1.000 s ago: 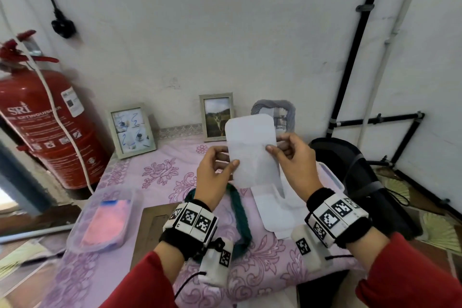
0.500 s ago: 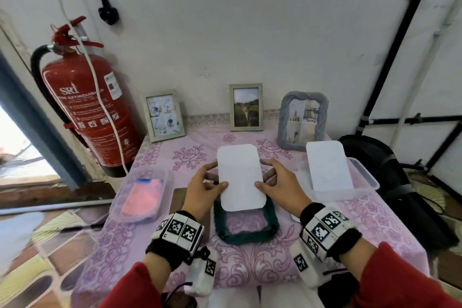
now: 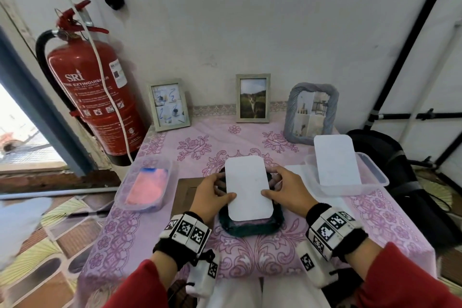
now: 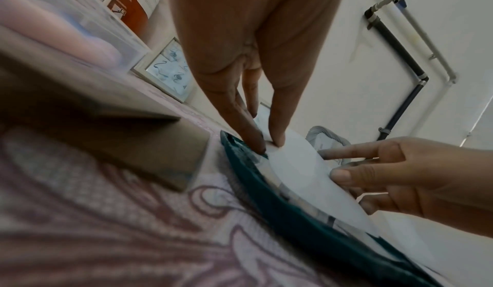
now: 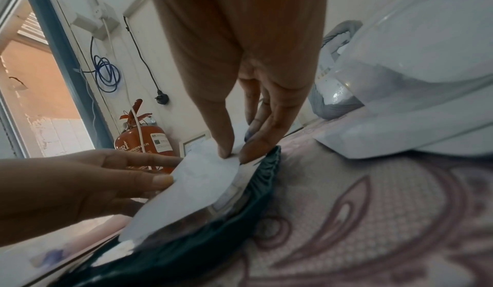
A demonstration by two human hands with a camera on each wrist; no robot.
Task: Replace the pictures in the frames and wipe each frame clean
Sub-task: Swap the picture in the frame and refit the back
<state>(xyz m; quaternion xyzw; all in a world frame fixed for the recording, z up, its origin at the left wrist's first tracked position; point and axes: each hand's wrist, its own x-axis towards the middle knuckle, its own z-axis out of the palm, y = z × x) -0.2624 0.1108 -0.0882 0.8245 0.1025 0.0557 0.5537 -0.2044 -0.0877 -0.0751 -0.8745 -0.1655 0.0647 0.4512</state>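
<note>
A white picture card (image 3: 247, 190) with rounded corners lies blank side up over a dark green frame (image 3: 250, 230), which is flat on the pink tablecloth. My left hand (image 3: 221, 189) pinches the card's left edge, thumb on top. My right hand (image 3: 273, 186) pinches its right edge the same way. In the left wrist view my fingertips (image 4: 266, 144) press the card (image 4: 301, 165) against the frame's rim (image 4: 280, 203). In the right wrist view the card (image 5: 197, 186) is tilted, with its near end raised above the frame (image 5: 240, 217).
A brown backing board (image 3: 185, 190) lies left of the frame, beside a clear tub with a pink cloth (image 3: 145, 187). Right, a clear tub (image 3: 375, 177) holds another white card (image 3: 336, 162). Three frames (image 3: 253, 97) stand at the wall. Fire extinguisher (image 3: 92, 97) far left.
Both hands have brought the white card down from chest height onto the green frame. The camera has swung left and down.
</note>
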